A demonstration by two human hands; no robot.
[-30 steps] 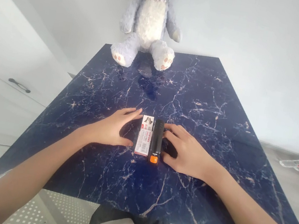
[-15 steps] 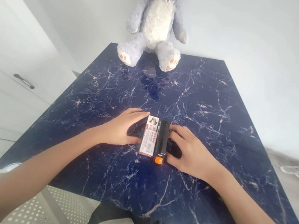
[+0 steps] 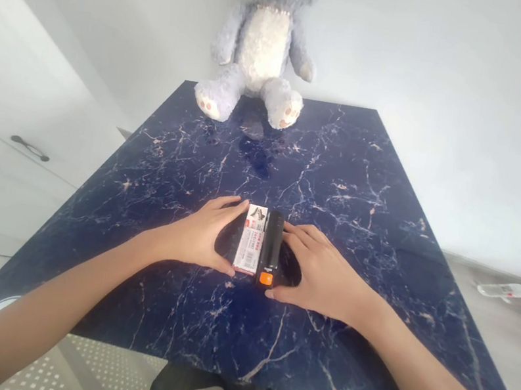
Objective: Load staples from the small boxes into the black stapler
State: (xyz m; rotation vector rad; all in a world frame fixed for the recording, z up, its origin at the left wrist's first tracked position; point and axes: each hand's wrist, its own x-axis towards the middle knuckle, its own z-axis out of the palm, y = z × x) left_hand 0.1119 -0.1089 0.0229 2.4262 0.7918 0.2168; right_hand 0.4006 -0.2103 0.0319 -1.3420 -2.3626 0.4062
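The left hand (image 3: pixel 198 238) curls open against the staple box (image 3: pixel 250 248). The right hand (image 3: pixel 321 275) curls open against the black stapler (image 3: pixel 270 250). Box and stapler touch, side by side on the blue table (image 3: pixel 345 169). It is best to push gently from both sides, so neither slips. A teddy bear (image 3: pixel 262 49) sits far back.

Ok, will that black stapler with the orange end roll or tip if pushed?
Probably neither: the black orange-ended stapler lies low on the glossy dark-blue marble table, so it should slide. The white-and-red box alongside it would likely move too.
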